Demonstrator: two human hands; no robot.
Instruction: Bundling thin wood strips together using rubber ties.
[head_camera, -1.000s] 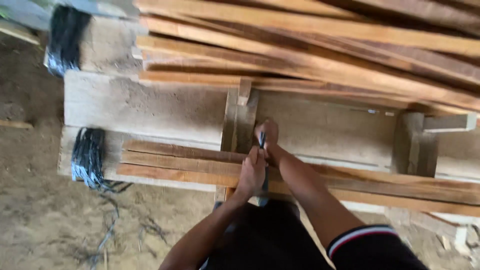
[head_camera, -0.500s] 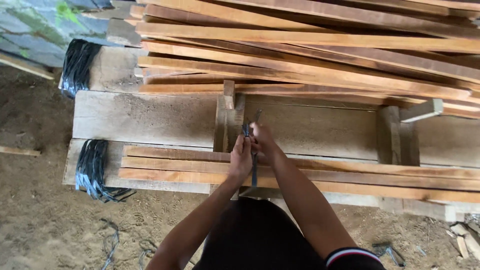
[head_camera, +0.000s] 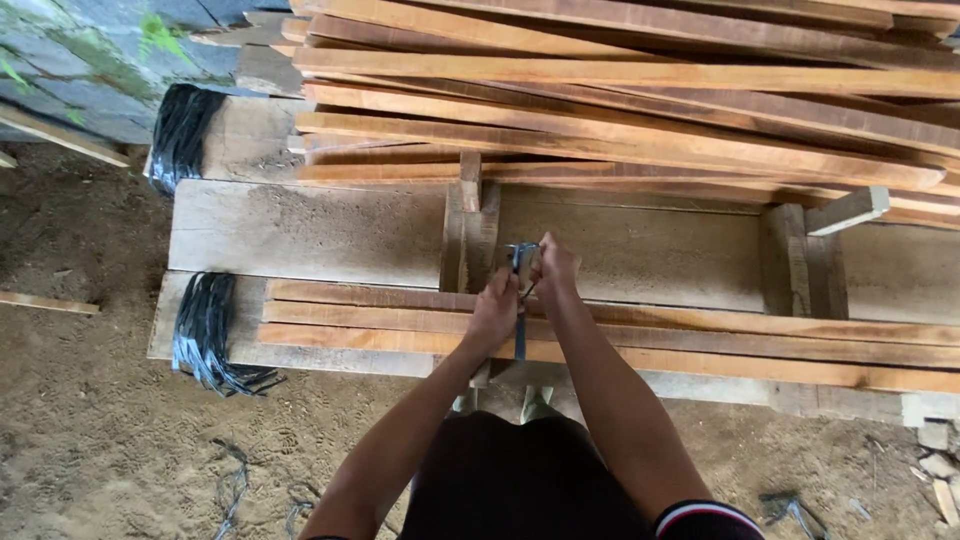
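A heap of long reddish-brown slats (head_camera: 640, 110) is lying across the back, piled over grey weathered planks (head_camera: 300, 230). Two bundles of black strapping (head_camera: 185, 135) (head_camera: 205, 330) are hanging over the planks' left ends. Loose black strips (head_camera: 235, 485) are trailing on the sandy ground (head_camera: 90, 420). A thin stick (head_camera: 50, 302) is lying at the left, and small wood offcuts (head_camera: 935, 470) are sitting at the right edge.

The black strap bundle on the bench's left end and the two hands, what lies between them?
In the head view, three long wooden slats lie between the black strap bundle and the left hand and right hand.
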